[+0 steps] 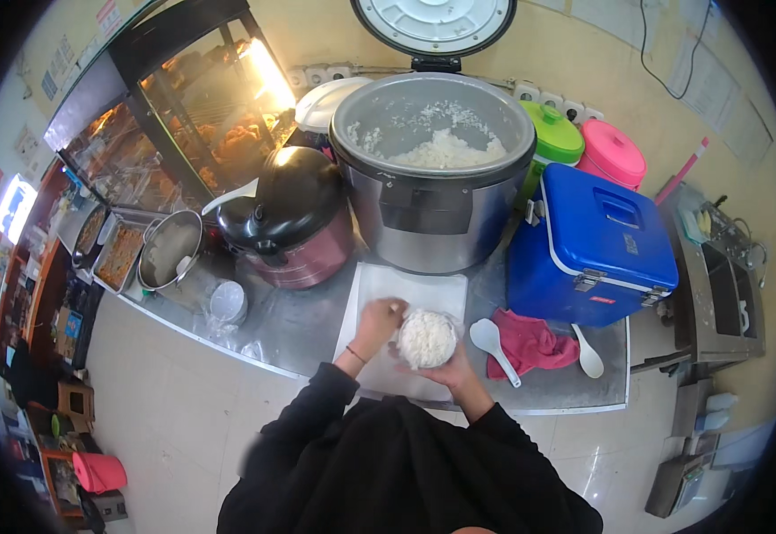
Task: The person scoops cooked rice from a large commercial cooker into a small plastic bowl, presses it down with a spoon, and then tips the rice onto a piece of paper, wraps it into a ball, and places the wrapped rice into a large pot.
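Note:
My right hand (453,371) cups a small clear bowl (458,327) from below and the right side. White cooked rice (426,339) fills it in a rounded mound. At the bowl's left side is my left hand (380,323), slightly blurred, with its fingers bent; whether it grips anything is unclear. Both hands are above white paper sheets (378,287) lying on the metal counter (307,320). Behind them stands a large rice cooker (421,227) with its lid (438,20) raised and rice (454,152) inside. A white rice paddle (488,337) rests to the right, against a crumpled red cloth (531,340).
A blue cooler box (601,233) stands at right, near a white spoon (589,357). Left are a closed pink-and-black rice cooker (287,227), a metal pot (173,253), a stack of clear cups (229,304) and a lit glass food warmer (201,113). The counter's front edge (227,350) curves below.

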Available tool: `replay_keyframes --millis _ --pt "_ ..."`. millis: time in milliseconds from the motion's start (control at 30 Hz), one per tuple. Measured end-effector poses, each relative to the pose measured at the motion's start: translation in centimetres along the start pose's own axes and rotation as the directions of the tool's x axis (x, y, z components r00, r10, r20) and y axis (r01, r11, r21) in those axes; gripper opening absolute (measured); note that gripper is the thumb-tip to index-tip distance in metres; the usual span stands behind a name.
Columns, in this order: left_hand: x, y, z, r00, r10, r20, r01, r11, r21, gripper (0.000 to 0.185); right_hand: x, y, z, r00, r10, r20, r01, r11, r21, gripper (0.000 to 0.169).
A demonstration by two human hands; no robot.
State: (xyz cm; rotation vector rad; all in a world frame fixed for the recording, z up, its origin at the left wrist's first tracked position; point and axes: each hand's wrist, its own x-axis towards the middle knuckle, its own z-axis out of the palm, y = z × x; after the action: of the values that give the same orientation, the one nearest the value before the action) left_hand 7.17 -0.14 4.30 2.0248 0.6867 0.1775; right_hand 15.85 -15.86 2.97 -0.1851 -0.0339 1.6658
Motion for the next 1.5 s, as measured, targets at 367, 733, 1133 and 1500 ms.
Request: replay_keyframes --millis 367,733,1133,1500 --pt "-6.7 -8.6 -1.4 0.996 0.061 0.072 -0.094 0.727 0.68 0.075 5.0 -1.4 0.4 0.745 -0.567 0.351 -0.007 -0.532 -0.847 0.067" --pt "-7.4 -8.6 -2.1 0.992 -0.048 0.114 -0.028 0.813 0.582 0.085 7.3 -1.8 -2.8 0.938 -0.344 -0.047 -0.254 -0.588 -0.768 0.081" --pt "-7.6 -6.9 -2.4 0.998 0.058 -0.03 -0.044 0.932 0.36 0.075 6.5 -5.6 -0.6 0.929 -0.345 -0.132 -0.059 0.212 -0.976 0.067" --pt "-5.9 -11.6 -5.9 0.935 -0.267 -0.234 0.157 0.902 -0.403 0.041 6.9 -7.6 -4.8 0.547 -0.731 0.407 -0.205 -0.589 -0.782 0.025"
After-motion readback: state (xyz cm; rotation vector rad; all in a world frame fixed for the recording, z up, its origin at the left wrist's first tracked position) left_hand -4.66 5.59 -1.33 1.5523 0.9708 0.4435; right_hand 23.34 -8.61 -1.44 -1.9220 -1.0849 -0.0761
